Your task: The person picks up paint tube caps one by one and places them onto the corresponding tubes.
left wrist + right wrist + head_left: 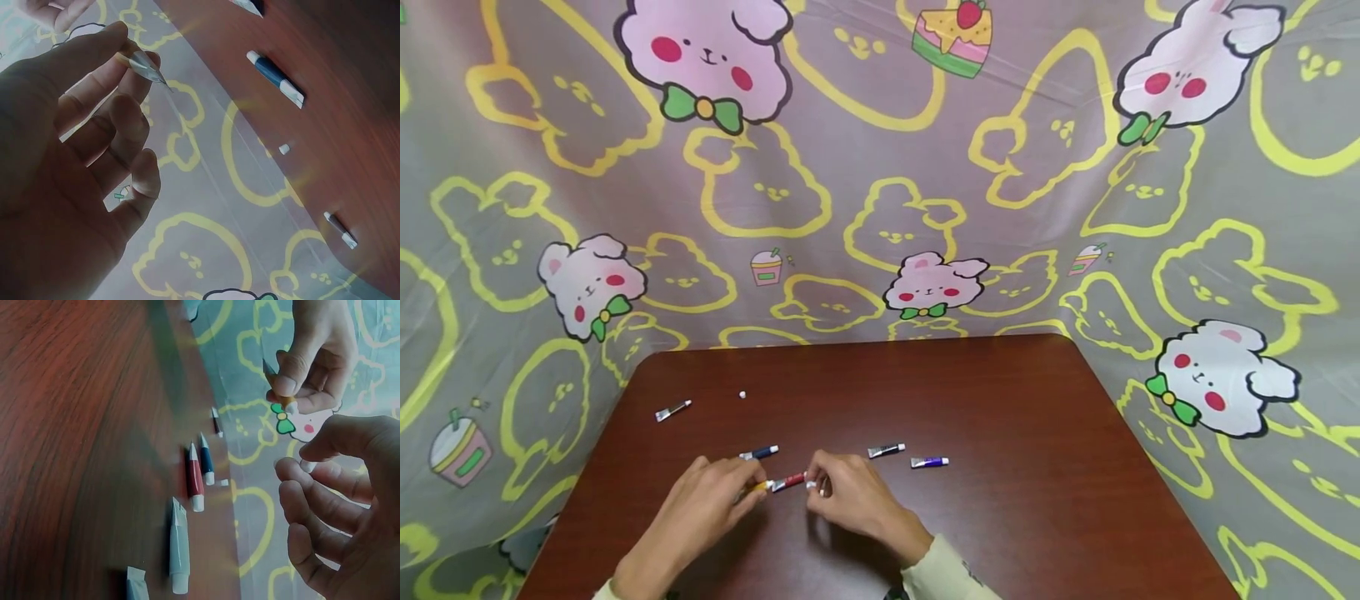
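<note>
My left hand [703, 504] pinches a small yellow paint tube [763, 486] between thumb and fingertips, above the table. The tube's flat silvery end [147, 67] sticks out in the left wrist view; its other end shows white in the right wrist view. Facing it, my right hand [861, 500] holds a tiny white cap [307, 465] at the fingertips, apart from the tube. Below and between the hands lies a red paint tube [789, 482]. A dark blue tube [762, 452] lies just beyond my left fingers.
A dark tube [673, 410] and a loose white cap [742, 394] lie at the far left of the brown table [1000, 392]. To the right are a dark green or black tube [887, 451] and a violet tube [929, 462]. Patterned cloth [820, 208] surrounds the table's back and sides.
</note>
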The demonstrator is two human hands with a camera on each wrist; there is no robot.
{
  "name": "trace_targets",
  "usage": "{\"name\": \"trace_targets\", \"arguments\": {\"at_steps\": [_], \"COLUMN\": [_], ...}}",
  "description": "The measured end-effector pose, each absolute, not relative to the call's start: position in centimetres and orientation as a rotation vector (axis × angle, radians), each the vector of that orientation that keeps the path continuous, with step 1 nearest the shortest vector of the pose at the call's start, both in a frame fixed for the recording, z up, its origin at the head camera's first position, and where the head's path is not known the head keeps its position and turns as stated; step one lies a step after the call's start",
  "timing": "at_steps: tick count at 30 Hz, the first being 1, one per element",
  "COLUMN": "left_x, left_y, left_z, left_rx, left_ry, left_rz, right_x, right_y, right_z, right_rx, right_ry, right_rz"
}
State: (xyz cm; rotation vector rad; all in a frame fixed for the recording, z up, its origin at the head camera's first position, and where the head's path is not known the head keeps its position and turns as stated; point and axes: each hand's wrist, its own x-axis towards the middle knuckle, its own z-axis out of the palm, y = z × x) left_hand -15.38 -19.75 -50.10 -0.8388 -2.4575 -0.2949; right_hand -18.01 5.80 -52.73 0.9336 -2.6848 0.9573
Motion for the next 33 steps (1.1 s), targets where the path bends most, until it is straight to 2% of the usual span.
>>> {"name": "trace_targets", "arguments": {"at_steps": [33], "left_x": [-14.8], "left_y": [-17.0], "left_z": [-50.2], "left_rx": [-0.917], "left_ry": [-2.437], "left_rz": [-0.332], "right_x": [-17.8], "right_y": [6.2], "right_z": [-52.5], "right_rx": [1.050], "right_ry": [-2.603], "right_rz": [0.947]}}
